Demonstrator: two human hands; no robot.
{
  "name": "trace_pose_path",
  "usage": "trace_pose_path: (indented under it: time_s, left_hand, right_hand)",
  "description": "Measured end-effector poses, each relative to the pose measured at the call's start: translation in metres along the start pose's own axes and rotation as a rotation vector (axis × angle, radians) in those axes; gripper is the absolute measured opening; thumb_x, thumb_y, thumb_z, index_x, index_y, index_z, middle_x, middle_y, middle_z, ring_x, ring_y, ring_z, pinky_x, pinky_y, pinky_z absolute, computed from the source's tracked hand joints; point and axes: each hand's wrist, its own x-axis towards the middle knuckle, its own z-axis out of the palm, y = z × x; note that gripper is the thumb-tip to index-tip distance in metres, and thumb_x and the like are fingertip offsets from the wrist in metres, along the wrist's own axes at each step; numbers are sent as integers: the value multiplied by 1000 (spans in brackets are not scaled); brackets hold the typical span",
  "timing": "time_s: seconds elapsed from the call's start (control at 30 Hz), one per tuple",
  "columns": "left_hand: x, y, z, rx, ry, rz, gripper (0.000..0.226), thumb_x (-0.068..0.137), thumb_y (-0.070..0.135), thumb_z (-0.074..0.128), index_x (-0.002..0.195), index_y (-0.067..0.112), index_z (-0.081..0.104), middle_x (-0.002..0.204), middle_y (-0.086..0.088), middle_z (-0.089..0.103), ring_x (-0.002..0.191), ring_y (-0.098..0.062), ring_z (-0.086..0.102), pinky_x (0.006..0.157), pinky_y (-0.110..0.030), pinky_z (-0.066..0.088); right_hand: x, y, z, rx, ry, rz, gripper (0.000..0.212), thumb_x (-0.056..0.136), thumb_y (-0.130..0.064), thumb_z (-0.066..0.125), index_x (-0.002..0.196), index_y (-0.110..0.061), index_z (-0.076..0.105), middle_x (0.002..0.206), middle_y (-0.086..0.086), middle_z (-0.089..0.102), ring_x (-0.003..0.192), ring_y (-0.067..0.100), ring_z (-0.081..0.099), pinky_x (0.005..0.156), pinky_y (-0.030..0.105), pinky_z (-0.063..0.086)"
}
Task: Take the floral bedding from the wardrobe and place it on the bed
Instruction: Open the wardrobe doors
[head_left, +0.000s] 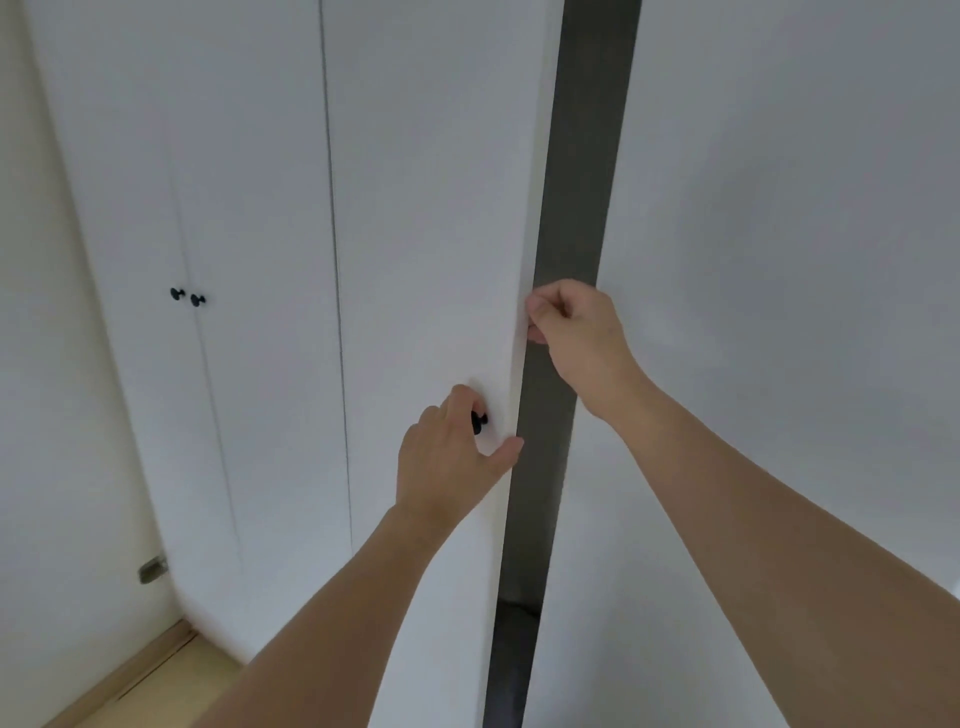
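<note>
White wardrobe doors fill the view. Between the left door (431, 234) and the right door (753, 260) runs a narrow dark gap (576, 182). My left hand (447, 457) is closed around the small black knob (479, 422) near the left door's edge. My right hand (576, 332) is higher up at the gap, with thumb and fingers curled on a door edge; I cannot tell which door's edge. The inside of the wardrobe is dark. No floral bedding and no bed are in view.
Another pair of shut white doors with two black knobs (187, 297) stands to the left. A white wall (47, 415) with a metal door stop (151, 569) is at the far left. Pale wood floor (171, 680) shows at the bottom left.
</note>
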Motion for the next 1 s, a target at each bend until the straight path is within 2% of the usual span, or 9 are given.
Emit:
trace_pose_path:
  time_s: [0.17,0.27,0.33,0.4,0.5,0.6,0.77,0.9,1.0]
  left_hand:
    - [-31,-24,-32,34,167,-32,46,67,47,70,99,23,48,86,12,55,73,-16,55,69,-38,51]
    - [-54,-42,-42,76,308,-25,60,63,38,75,112,21,45,102,7,57,79,-20,55,70,-37,49]
    - [-67,-59,-47,42,404,-21,70,63,33,79,121,17,43,119,-1,55,90,-25,59,73,-40,51]
    - [-80,-79,-53,20,481,33,70,67,26,81,125,13,43,126,-8,51,99,-29,59,77,-41,53]
    - [-99,-110,-66,56,504,117,62,76,15,77,128,11,44,124,-15,56,107,-31,59,87,-39,53]
    - [-119,-135,-82,74,446,58,52,88,17,62,136,10,41,112,-6,63,101,-22,61,89,-30,51]
    - [-124,-173,-122,45,483,-167,50,88,-1,64,136,2,51,84,16,48,78,0,49,80,-5,41]
    - [-112,-206,-153,38,504,-248,47,90,1,63,136,8,55,86,4,65,77,-1,55,78,-5,44]
    - [-100,-231,-164,12,538,-310,47,91,2,62,136,14,56,85,8,65,72,-1,52,74,-6,42]
  right_hand:
    - [-31,-20,35,85,-49,-150,17,92,-17,60,78,-28,59,91,2,69,90,22,67,89,40,55]
    - [-38,-34,56,109,-100,-246,16,91,-17,62,80,-28,59,85,-4,68,85,15,65,84,33,54]
    - [-41,-39,71,152,-157,-292,13,91,-17,62,91,-30,58,94,-8,67,90,11,64,87,32,53]
    - [-42,-44,87,165,-221,-379,28,92,-19,61,117,-28,54,121,-6,60,109,8,59,98,34,49]
    - [-39,-53,117,-45,-164,-701,57,94,-20,58,145,-15,34,153,7,30,140,15,33,116,28,29]
    - [-35,-64,155,-343,-49,-1023,47,98,-21,52,143,-14,42,156,16,26,145,29,25,116,47,27]
    - [-27,-78,218,-632,-25,-1156,50,101,-36,40,149,-26,31,158,9,24,147,32,19,118,52,17]
    - [-19,-89,270,-746,-27,-1157,56,100,-42,39,151,-30,20,160,6,19,147,32,16,118,54,16]
    - [-11,-96,303,-785,-15,-1155,57,100,-40,39,152,-31,17,160,6,18,147,32,18,117,56,18]
